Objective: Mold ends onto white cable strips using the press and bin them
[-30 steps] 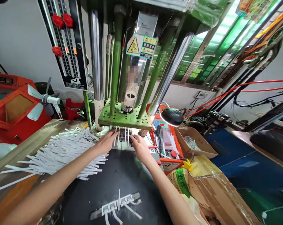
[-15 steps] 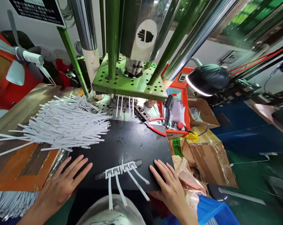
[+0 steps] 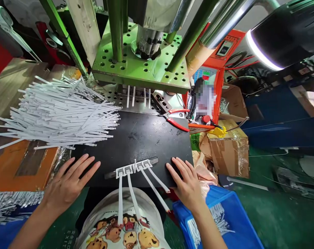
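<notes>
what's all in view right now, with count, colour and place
Table top: 1, black, centre
Bar: 1, dark grey, near table's front edge
Moulded piece: 1, white, on the bar
Leads: 4, white, from the moulded piece past table's edge
Press plate: 1, green, top centre
Strips at press: 4, white, sticking out below the plate
Loose strips: too many to count, white, piled at left
Pliers: 1, red-handled, front right of press
Lamp: 1, black, top right
Case: 1, orange-red, right of press
Cartons: at least 2, brown, right of table
Bin: 1, blue, lower right
Person's top: 1, white, printed, bottom centre
Left hand: 1, bare, table's left front corner
Right hand: 1, bare, table's right front corner
</notes>
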